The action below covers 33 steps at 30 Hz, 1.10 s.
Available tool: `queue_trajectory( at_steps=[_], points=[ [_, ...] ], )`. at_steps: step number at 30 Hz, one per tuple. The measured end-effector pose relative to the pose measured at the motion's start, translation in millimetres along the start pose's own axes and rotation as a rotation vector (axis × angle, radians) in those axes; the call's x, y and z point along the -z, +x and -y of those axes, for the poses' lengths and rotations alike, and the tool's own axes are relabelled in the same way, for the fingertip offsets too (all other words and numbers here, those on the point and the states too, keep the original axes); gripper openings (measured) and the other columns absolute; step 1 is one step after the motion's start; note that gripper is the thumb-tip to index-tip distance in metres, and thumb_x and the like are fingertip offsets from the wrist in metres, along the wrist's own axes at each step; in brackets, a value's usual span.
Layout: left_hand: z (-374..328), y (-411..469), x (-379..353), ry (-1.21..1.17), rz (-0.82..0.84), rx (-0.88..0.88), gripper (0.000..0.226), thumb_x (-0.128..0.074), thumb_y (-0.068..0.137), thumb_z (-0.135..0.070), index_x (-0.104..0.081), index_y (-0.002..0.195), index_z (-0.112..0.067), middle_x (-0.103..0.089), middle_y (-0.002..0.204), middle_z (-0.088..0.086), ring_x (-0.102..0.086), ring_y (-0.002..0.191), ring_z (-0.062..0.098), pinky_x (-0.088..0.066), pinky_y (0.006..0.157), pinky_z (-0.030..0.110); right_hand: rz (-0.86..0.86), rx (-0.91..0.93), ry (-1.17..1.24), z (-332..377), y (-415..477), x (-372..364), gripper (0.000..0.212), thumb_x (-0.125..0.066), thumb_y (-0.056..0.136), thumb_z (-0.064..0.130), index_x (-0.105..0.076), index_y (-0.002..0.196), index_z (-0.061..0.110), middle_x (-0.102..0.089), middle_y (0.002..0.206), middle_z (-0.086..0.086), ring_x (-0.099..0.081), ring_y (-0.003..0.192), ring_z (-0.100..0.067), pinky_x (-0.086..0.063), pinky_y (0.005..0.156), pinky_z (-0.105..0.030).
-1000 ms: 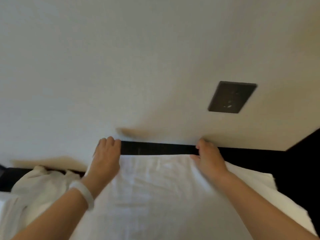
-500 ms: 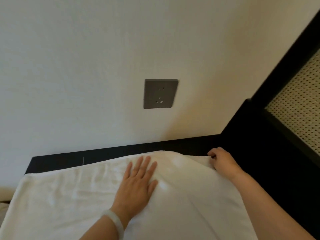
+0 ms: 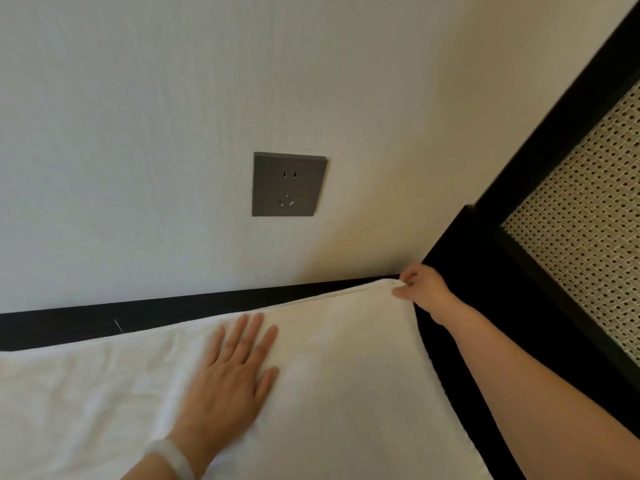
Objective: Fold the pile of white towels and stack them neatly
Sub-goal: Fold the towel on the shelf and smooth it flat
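A white towel [image 3: 346, 375] lies spread flat across a black surface [image 3: 104, 323] against the wall and fills the lower part of the view. My left hand [image 3: 232, 375] lies flat on the towel's middle with straight, spread fingers and presses it down. My right hand [image 3: 422, 289] pinches the towel's far right corner, close to the wall and the black frame. The pile of other towels is out of view.
A cream wall stands right behind the surface, with a grey power socket [image 3: 287, 184] on it. On the right rises a black frame [image 3: 485, 265] with a woven cane panel [image 3: 588, 220], close to my right arm.
My right hand has drawn the towel's far corner further right and out toward the wall, flattening the bulge. My left hand stays pressed flat. A second ago both hands held the far edge.
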State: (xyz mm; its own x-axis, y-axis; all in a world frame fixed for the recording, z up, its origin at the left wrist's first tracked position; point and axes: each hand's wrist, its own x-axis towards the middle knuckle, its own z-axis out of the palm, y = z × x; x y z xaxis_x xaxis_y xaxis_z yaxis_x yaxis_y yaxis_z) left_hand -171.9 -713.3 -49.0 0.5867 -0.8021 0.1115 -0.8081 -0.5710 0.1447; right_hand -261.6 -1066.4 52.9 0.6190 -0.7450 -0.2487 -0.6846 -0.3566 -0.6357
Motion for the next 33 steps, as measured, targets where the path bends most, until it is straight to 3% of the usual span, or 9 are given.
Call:
queue_trajectory(
  at_steps=[4,8,12,17,21,23,27,29,33],
  points=[
    [0,0,0,0.016,0.006,0.037,0.062,-0.028,0.098,-0.054,-0.037,0.152,-0.026,-0.031,0.16,0.003,-0.025,0.148,0.024,-0.017,0.115,0.054,-0.07,-0.003,0.061,-4,13,-20,0.031,-0.08,0.076,-0.003,-0.057,0.082,0.018,-0.054,0.075,0.0,-0.055,0.077,-0.02,-0.042,0.061,-0.025],
    [-2,0,0,0.03,0.028,0.059,0.063,-0.02,0.099,-0.057,-0.036,0.152,-0.027,-0.031,0.16,0.002,-0.025,0.148,0.025,-0.019,0.114,0.058,0.011,-0.052,0.104,-12,21,-26,0.019,-0.078,0.081,0.0,-0.064,0.091,0.009,-0.062,0.085,-0.003,-0.061,0.082,-0.02,-0.05,0.074,-0.03],
    [-2,5,0,0.051,0.071,0.063,0.064,-0.015,0.099,-0.058,-0.038,0.151,-0.029,-0.035,0.158,0.001,-0.03,0.146,0.029,-0.022,0.11,0.067,-0.099,-0.072,0.228,-20,25,-28,0.022,-0.078,0.081,0.0,-0.062,0.074,0.014,-0.062,0.078,-0.001,-0.059,0.077,-0.019,-0.047,0.075,-0.031],
    [-1,10,-2,0.069,0.069,0.086,0.062,-0.015,0.1,-0.06,-0.041,0.148,-0.032,-0.041,0.154,0.002,-0.038,0.14,0.038,-0.017,0.104,0.071,-0.209,0.02,0.184,-21,26,-43,0.015,-0.076,0.086,0.01,-0.063,0.092,0.013,-0.061,0.088,-0.002,-0.059,0.086,-0.022,-0.042,0.076,-0.028],
    [-2,20,2,0.067,-0.016,0.076,0.058,-0.019,0.102,-0.053,-0.057,0.136,-0.026,-0.055,0.142,0.004,-0.053,0.129,0.036,-0.022,0.108,0.061,-0.249,0.223,-0.021,-35,18,-35,0.014,-0.069,0.088,0.005,-0.065,0.088,0.018,-0.06,0.095,-0.002,-0.057,0.081,-0.014,-0.042,0.072,-0.022],
    [-3,32,8,0.055,-0.103,0.051,0.041,-0.047,0.097,-0.045,-0.065,0.125,-0.022,-0.064,0.128,0.002,-0.061,0.119,0.03,-0.038,0.108,0.055,-0.135,0.223,-0.109,-40,16,-32,0.016,-0.071,0.087,0.004,-0.065,0.091,0.019,-0.06,0.095,-0.002,-0.055,0.078,-0.009,-0.041,0.068,-0.017],
    [-9,69,25,-0.009,-0.027,0.028,0.039,-0.083,0.068,-0.021,-0.072,0.105,-0.019,-0.064,0.101,-0.001,-0.062,0.088,0.023,-0.054,0.079,0.037,0.04,0.17,-0.154,-31,20,-21,0.022,-0.074,0.085,0.004,-0.063,0.097,0.019,-0.058,0.09,-0.002,-0.053,0.075,-0.012,-0.04,0.061,-0.015],
    [-11,86,33,0.028,0.014,0.034,0.036,-0.085,0.06,-0.019,-0.07,0.093,-0.021,-0.06,0.088,-0.003,-0.058,0.077,0.02,-0.048,0.068,0.032,0.094,0.158,-0.206,-24,25,-17,0.022,-0.076,0.082,0.003,-0.063,0.089,0.019,-0.056,0.083,-0.001,-0.054,0.074,-0.015,-0.039,0.059,-0.017],
    [-15,110,40,-0.025,0.089,0.023,0.026,-0.058,0.091,-0.016,-0.055,0.117,-0.019,-0.054,0.113,0.001,-0.05,0.106,0.024,-0.036,0.091,0.033,0.14,0.109,-0.259,-16,32,-12,0.026,-0.078,0.079,0.003,-0.057,0.082,0.018,-0.056,0.08,0.0,-0.052,0.069,-0.012,-0.039,0.057,-0.019]
  ],
)
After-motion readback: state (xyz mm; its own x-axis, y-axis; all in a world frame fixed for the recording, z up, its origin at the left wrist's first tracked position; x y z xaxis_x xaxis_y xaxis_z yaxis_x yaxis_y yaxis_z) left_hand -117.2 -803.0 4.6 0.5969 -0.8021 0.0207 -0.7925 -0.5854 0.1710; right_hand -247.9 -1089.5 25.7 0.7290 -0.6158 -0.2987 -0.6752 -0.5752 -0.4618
